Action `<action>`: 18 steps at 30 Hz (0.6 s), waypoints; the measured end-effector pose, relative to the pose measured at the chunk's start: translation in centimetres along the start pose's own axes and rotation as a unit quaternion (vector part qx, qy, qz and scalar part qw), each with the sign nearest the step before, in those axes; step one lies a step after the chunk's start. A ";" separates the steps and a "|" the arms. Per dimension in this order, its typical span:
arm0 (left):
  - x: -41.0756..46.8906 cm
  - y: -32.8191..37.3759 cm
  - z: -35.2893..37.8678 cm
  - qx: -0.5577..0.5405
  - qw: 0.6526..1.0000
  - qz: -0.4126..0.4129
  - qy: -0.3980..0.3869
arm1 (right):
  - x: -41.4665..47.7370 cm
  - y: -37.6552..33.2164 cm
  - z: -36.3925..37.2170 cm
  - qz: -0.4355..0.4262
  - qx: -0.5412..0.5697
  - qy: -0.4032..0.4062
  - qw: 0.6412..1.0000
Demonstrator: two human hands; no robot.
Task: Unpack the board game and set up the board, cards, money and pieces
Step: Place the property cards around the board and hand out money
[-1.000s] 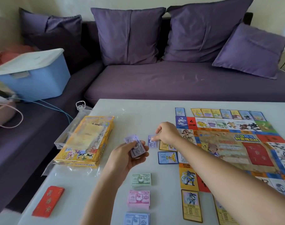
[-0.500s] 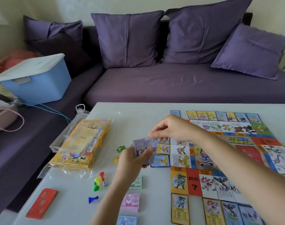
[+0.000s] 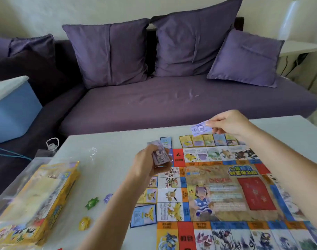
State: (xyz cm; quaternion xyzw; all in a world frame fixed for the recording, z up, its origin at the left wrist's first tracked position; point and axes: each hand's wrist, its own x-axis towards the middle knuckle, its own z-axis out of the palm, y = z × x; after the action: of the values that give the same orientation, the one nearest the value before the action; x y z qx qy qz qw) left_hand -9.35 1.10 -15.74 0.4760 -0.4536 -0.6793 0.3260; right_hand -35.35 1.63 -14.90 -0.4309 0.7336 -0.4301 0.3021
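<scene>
Since half a second ago your right hand (image 3: 228, 123) has carried one purple note (image 3: 201, 129) away from the stack (image 3: 160, 156) and out over the far edge of the board (image 3: 226, 186), above the row of cards (image 3: 208, 140) laid along that side. It pinches the note by one short end between thumb and fingertips. Your left hand (image 3: 148, 165) curls round the stack, held over the board's far left corner.

Paper money like this is probably very light and floppy (nothing supports the note's free end), so an end pinch should do for carrying but not for aiming: lay it flat and let go low. The stack will likely slide sheet on sheet, so keep your thumb across its top face.

The yellow game box (image 3: 37, 201) lies flat at the left of the table (image 3: 109, 159) with clear plastic wrap about it, and I cannot tell whether anything is left inside. Three star-shaped pieces (image 3: 91, 202) lie loose between box and board. The blue bin (image 3: 9, 112) on the sofa (image 3: 172, 105) has its white lid on, contents hidden
</scene>
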 end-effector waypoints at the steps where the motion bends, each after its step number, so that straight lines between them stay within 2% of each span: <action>1: 0.8 0.2 0.5 -0.017 1.000 -0.009 -0.003 | 1.6 0.9 -0.8 0.020 0.009 0.019 1.000; 5: 4.0 0.7 2.2 -0.020 0.999 -0.024 -0.010 | 6.5 3.5 -2.3 0.077 0.004 0.041 0.996; 15: 8.0 0.1 3.8 0.000 0.999 -0.042 -0.012 | 12.3 6.6 0.5 0.123 -0.182 0.068 0.973; 18: 8.0 -0.4 3.9 0.006 0.999 -0.050 -0.020 | 12.4 7.2 0.8 0.146 -0.190 0.079 0.968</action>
State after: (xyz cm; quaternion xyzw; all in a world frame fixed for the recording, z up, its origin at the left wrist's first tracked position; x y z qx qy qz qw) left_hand -15.73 -4.57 -18.44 0.4868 -0.4396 -0.7013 0.2793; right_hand -42.94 -7.89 -22.60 -0.3330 0.8785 -0.2666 0.2153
